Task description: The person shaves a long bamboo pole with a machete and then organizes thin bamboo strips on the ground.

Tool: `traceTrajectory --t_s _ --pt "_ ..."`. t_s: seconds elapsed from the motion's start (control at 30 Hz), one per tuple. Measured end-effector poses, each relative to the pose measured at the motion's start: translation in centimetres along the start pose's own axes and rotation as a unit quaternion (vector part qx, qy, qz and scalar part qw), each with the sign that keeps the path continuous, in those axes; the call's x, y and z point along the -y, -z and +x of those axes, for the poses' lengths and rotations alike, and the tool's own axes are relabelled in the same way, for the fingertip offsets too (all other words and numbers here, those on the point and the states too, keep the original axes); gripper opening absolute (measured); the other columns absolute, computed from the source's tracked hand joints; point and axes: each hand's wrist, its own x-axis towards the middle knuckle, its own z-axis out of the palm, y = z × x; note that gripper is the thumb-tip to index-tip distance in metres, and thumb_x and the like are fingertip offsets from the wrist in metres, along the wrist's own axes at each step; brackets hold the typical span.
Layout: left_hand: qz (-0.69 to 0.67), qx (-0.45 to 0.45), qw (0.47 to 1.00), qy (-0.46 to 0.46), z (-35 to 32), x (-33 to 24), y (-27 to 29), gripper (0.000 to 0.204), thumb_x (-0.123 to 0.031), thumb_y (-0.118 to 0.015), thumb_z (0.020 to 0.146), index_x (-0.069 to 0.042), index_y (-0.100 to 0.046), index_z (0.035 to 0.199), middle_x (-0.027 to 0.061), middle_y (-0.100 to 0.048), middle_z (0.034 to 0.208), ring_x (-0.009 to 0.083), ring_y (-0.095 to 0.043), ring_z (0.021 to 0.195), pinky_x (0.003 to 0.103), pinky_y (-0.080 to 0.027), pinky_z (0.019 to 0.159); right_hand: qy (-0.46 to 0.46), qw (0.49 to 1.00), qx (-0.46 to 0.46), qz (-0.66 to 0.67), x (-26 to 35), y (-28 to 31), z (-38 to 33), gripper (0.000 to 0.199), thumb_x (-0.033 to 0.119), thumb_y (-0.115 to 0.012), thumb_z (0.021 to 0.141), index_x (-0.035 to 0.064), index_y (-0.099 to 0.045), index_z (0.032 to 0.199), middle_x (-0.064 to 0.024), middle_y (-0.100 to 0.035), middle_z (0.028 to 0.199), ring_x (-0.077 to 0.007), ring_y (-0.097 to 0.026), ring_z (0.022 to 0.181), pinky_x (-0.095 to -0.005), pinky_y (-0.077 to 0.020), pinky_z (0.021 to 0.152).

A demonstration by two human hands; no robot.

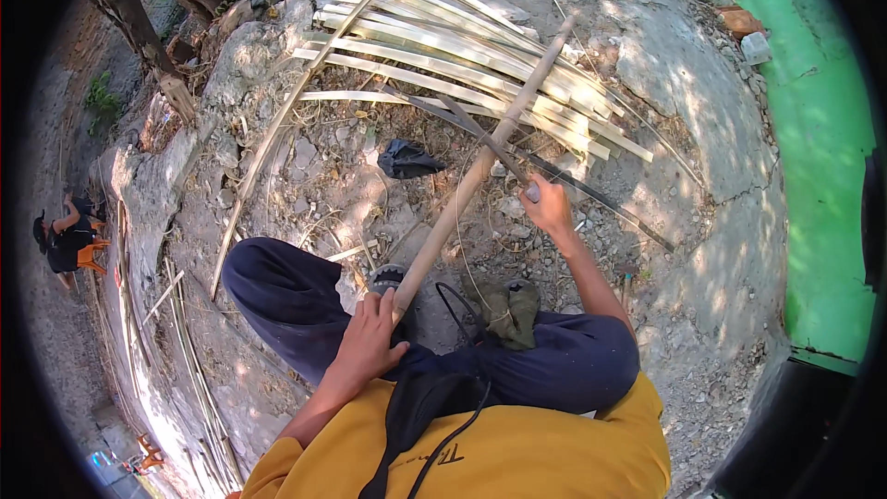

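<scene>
A long bamboo pole (480, 166) slants from my lap up toward the far right. My left hand (370, 340) grips its near end against my knee. My right hand (547, 207) is shut on the handle of a dark-bladed knife (490, 146), whose blade lies across the pole about midway along it. Beyond the pole lies a pile of pale split bamboo strips (434, 46). A long dark strip (610, 203) runs under my right hand toward the right.
I sit on rough stony ground (647, 83) in dark trousers, with an olive cloth (506, 310) on my lap. A black bag (407, 159) lies ahead. More bamboo slats (199, 379) lie at left, near a crouching person (66, 240). A green wall (822, 129) stands right.
</scene>
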Motion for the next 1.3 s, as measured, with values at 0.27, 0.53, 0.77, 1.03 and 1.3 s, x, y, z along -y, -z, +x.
traceTrajectory --t_s 0.27,0.53,0.77,1.03,1.3 --pt "-0.131 0.054 0.989 0.034 17.0 3.2 -6.2 0.074 -0.026 -0.070 0.084 0.007 -0.037 0.140 0.0333 -0.051 0.130 0.0480 -0.054 0.121 0.048 -0.047 0.101 0.038 0.999 -0.015 0.026 0.6 -1.2 -0.5 0.024 0.028 -0.072 0.081 0.0096 -0.066 0.095 -0.0216 -0.069 0.077 -0.0445 -0.067 0.076 -0.0520 -0.0531 0.066" --pt "-0.207 -0.036 0.970 0.123 21.3 1.0 -8.4 0.059 -0.045 -0.070 0.086 0.007 -0.060 0.112 0.0276 -0.069 0.090 0.0420 -0.068 0.094 0.049 -0.050 0.088 0.040 0.996 0.017 0.080 0.7 -0.5 -1.5 0.029 0.026 -0.075 0.077 0.0076 -0.065 0.098 -0.0166 -0.070 0.079 -0.0386 -0.068 0.074 -0.0464 -0.0533 0.065" --pt "-0.335 -0.012 0.939 0.069 19.5 1.5 -6.7 0.049 -0.040 -0.059 0.089 0.008 -0.064 0.101 0.0243 -0.067 0.085 0.0335 -0.066 0.083 0.045 -0.048 0.079 0.065 0.994 0.073 0.049 3.1 0.4 -3.8 0.031 0.025 -0.076 0.074 0.0093 -0.061 0.097 -0.0164 -0.069 0.079 -0.0399 -0.069 0.076 -0.0492 -0.0528 0.066" --pt "-0.296 0.032 0.947 0.119 15.6 1.3 -6.0 0.045 -0.035 -0.053 0.087 0.010 -0.061 0.089 0.0209 -0.061 0.073 0.0280 -0.061 0.074 0.044 -0.047 0.071 0.103 0.990 0.087 -0.039 3.0 0.2 -2.8 0.030 0.027 -0.076 0.070 0.0117 -0.065 0.094 -0.0178 -0.068 0.071 -0.0405 -0.068 0.070 -0.0518 -0.0529 0.062" --pt "-0.348 0.031 0.931 0.105 13.9 2.4 -6.6 0.034 -0.030 -0.052 0.089 0.000 -0.054 0.073 0.0019 -0.046 0.061 0.0150 -0.045 0.058 0.036 -0.035 0.053 0.043 0.993 0.094 -0.058 2.8 1.5 0.9 0.035 0.029 -0.072 0.073 0.0124 -0.071 0.104 -0.0189 -0.071 0.077 -0.0399 -0.071 0.072 -0.0503 -0.0582 0.072"
